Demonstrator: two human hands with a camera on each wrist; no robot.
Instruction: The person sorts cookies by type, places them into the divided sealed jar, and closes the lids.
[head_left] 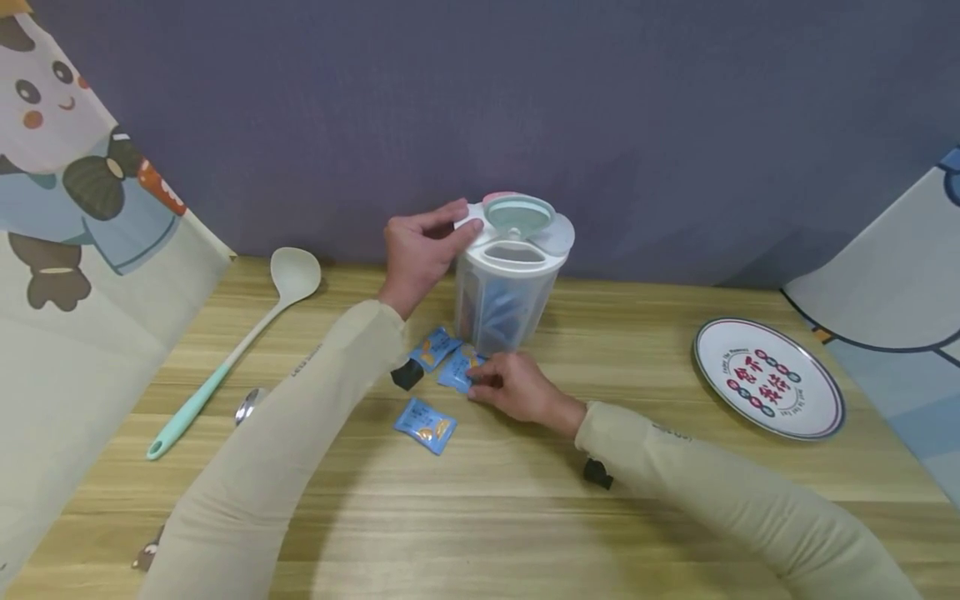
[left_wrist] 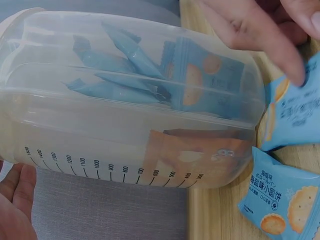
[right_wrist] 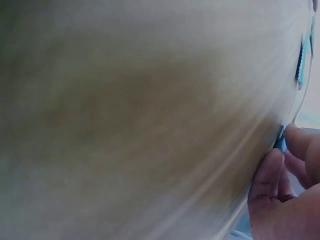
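Note:
A clear food storage container (head_left: 495, 312) with a white lid (head_left: 555, 236) stands upright at the back of the table. My left hand (head_left: 423, 254) grips the lid's left edge, thumb in front. Inside, blue biscuit packets (left_wrist: 210, 75) fill one section and an orange packet (left_wrist: 200, 155) lies in another. In front of the base, my right hand (head_left: 521, 387) pinches the edge of a blue biscuit packet (head_left: 456, 367) on the table. Another biscuit packet (head_left: 433, 347) lies just left of it, and a third packet (head_left: 426, 425) rests nearer to me.
On the left lies a ladle (head_left: 251, 333) with a mint handle. A shiny metal object (head_left: 250, 405) is partly hidden behind my left sleeve. At the right is a white plate (head_left: 813, 408) with red characters. A grey-blue wall (head_left: 637, 142) rises behind the table.

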